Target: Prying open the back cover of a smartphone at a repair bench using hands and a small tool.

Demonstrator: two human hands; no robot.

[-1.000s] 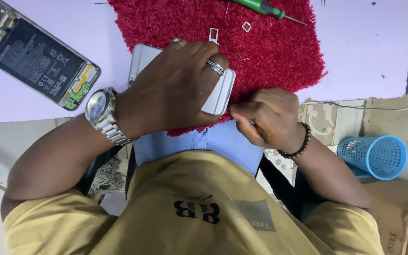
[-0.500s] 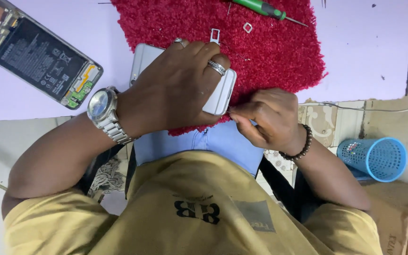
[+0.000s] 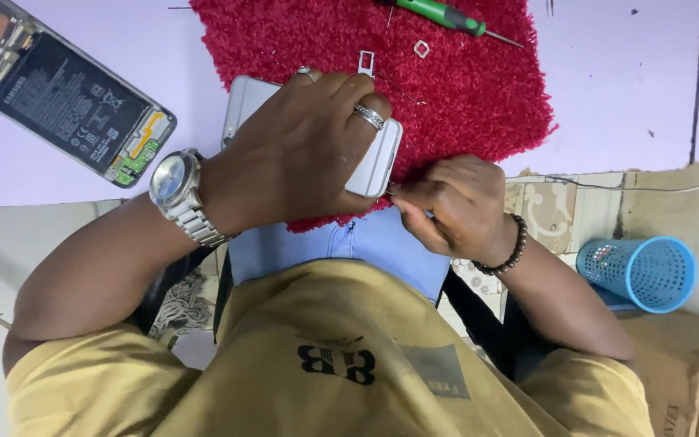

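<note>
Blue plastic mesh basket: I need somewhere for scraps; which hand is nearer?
Right. The right hand is at the white phone's edge on the blue mesh basket's side; the left hand lies farther off, atop the phone.

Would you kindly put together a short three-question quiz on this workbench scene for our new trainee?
1. True or false: the left hand, the one with the wristwatch, grips the silver phone.
2. Which tool lies at the far edge of the red mat? A) green screwdriver B) scissors C) pliers
3. Fill in: the right hand wears a ____ bracelet.
Key: 1 true; 2 A; 3 beaded.
</note>
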